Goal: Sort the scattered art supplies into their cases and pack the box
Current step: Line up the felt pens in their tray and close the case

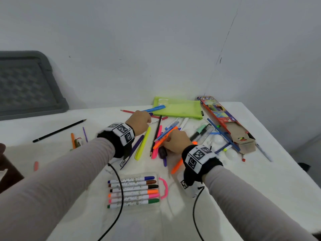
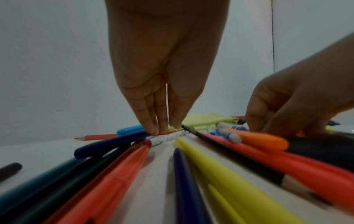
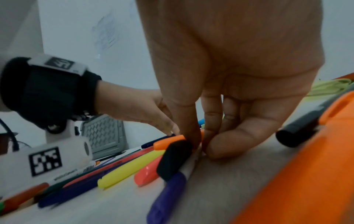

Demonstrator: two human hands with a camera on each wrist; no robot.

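Both grey-sleeved arms reach forward; left hand (image 1: 139, 121) points fingertips (image 2: 153, 128) down together, right hand (image 1: 175, 140) just beside it, fingers curled down.

Both arms wear grey-beige long sleeves (image 1: 57, 176), black wrist straps (image 1: 119, 141) bearing white blocks with black-and-white square markers (image 1: 198, 156), and trailing black cables (image 1: 119, 197).
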